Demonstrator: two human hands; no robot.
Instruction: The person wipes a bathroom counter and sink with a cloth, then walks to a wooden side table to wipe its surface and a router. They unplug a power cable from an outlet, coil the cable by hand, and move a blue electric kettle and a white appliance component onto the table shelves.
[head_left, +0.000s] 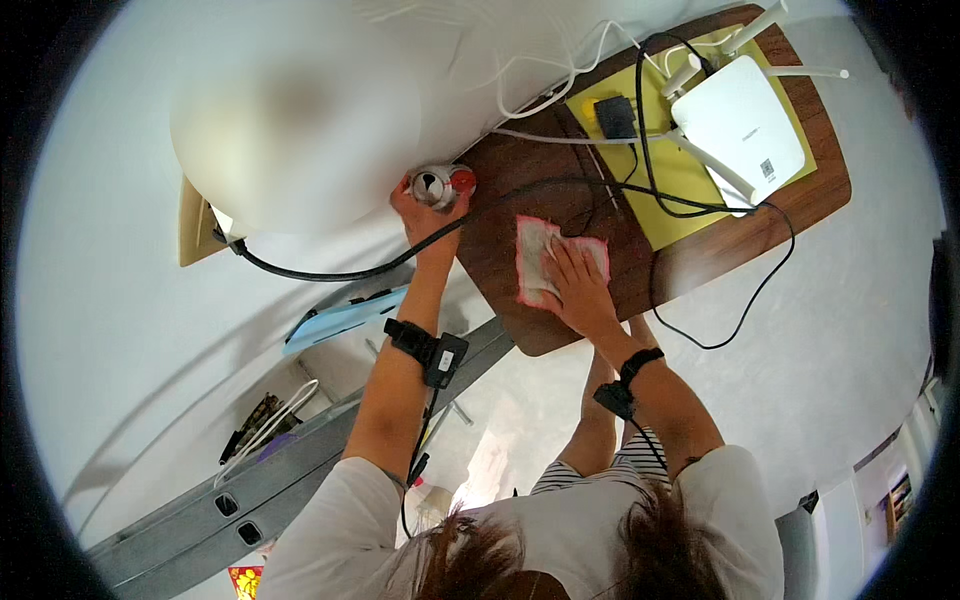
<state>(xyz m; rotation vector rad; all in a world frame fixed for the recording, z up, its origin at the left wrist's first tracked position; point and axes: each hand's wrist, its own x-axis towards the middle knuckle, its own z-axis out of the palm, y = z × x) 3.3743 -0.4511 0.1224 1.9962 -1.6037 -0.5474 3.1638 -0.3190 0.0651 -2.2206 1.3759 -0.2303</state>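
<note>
My left hand (431, 221) is wrapped around an opened drink can (444, 186), silver and red, at the left end of a dark wood-grain table (517, 315). Flat on the tabletop, my right hand (576, 285) presses on a pale cloth with pink edging (532, 259), fingers spread over it. A black cable (360, 274) crosses above my left wrist and the table. To the right of the cloth lies a yellow-green sheet (660, 225), with a white router (742, 127) and a black power adapter (615, 117) on it.
White cables (517, 112) run along the wall edge. A wall socket plate (196, 225) with a plug is at the left, below a blurred round pale object (300, 135). A thin black cable (750, 319) loops off the table's front edge. A grey metal frame (300, 465) stands at the lower left.
</note>
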